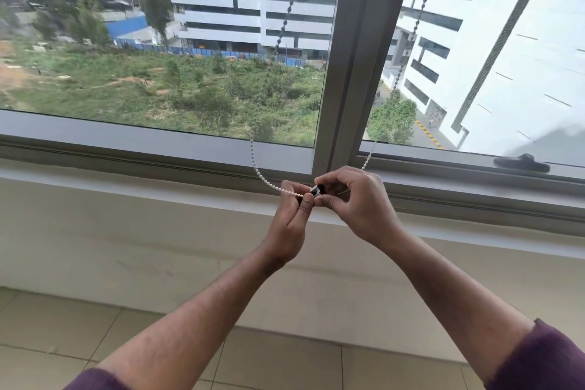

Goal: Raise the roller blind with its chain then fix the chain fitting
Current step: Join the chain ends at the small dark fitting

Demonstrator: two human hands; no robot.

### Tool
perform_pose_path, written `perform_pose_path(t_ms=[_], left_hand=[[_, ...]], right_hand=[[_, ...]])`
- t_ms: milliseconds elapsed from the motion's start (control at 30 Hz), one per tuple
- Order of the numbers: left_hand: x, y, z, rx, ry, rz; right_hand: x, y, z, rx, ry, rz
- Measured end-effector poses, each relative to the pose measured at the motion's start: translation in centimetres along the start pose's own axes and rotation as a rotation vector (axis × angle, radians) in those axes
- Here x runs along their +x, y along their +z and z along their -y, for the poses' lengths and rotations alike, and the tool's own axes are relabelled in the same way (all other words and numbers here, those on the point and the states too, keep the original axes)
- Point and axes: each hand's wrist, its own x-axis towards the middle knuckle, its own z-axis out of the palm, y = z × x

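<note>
A white bead chain [257,165] hangs in a loop in front of the window, its two strands rising out of the top of the view. My left hand [289,225] pinches the chain's lower left end between thumb and fingers. My right hand [357,199] pinches a small black chain fitting [317,190] right beside the left fingertips, and the right strand [367,161] runs up from behind it. The two hands touch at the fitting, just in front of the sill. The roller blind itself is out of view.
A grey window frame with a vertical mullion [354,73] stands behind the chain. A black window handle [520,163] lies on the lower frame at the right. Below are a white sill ledge [126,187], a beige wall and a tiled floor [269,358].
</note>
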Motion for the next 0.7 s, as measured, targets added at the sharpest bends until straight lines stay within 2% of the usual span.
perform_pose_path(t_ms=[233,700], left_hand=[[-0.25,-0.03,0.08,-0.014,-0.007,-0.01],[-0.09,0.09,-0.17,-0.069,-0.02,-0.028]], right_hand=[[-0.07,-0.29,0.13,-0.013,-0.018,0.078],[-0.23,-0.33,0.54,-0.04,-0.01,0.038]])
